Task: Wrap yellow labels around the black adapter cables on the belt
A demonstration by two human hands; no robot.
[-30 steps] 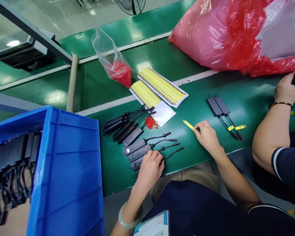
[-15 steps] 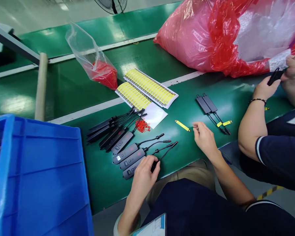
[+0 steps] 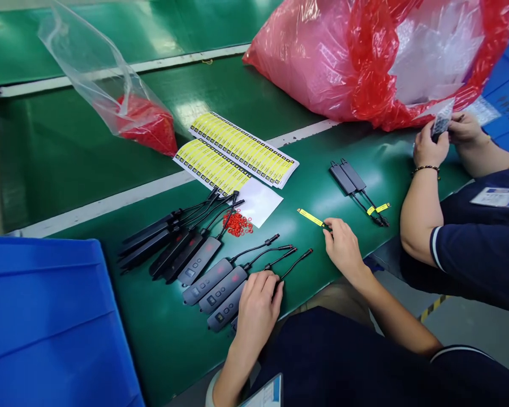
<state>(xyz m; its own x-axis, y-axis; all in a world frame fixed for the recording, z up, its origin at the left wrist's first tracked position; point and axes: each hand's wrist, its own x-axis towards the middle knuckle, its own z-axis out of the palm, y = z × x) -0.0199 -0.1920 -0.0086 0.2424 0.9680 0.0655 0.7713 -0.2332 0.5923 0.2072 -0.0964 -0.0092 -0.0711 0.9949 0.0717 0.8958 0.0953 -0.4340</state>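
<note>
My left hand (image 3: 258, 305) is closed over the cable end of a small dark grey device; its body is mostly hidden under the palm, and its cable (image 3: 297, 263) sticks out past the fingers. Beside it lie more grey devices (image 3: 224, 288) with small displays, buttons and short cables. The thumb and fingertips of my right hand (image 3: 343, 244) pinch the right end of a narrow yellow label (image 3: 310, 217), which lies over the green table. Small red rings (image 3: 238, 224) are heaped near the cable tips. Sheets of yellow labels (image 3: 241, 148) lie behind them.
Two black devices (image 3: 348, 176) with yellow tags lie to the right. A clear bag of red pieces (image 3: 146, 125) stands at the back left, a large red-pink bag (image 3: 318, 62) at the back. A blue crate (image 3: 46, 316) fills the left. A co-worker's hands (image 3: 435, 147) hold a small packet.
My right hand has reached the yellow label and pinched its end. My left hand stays on the device. The view has shifted, and the co-worker's hands now hold a packet.
</note>
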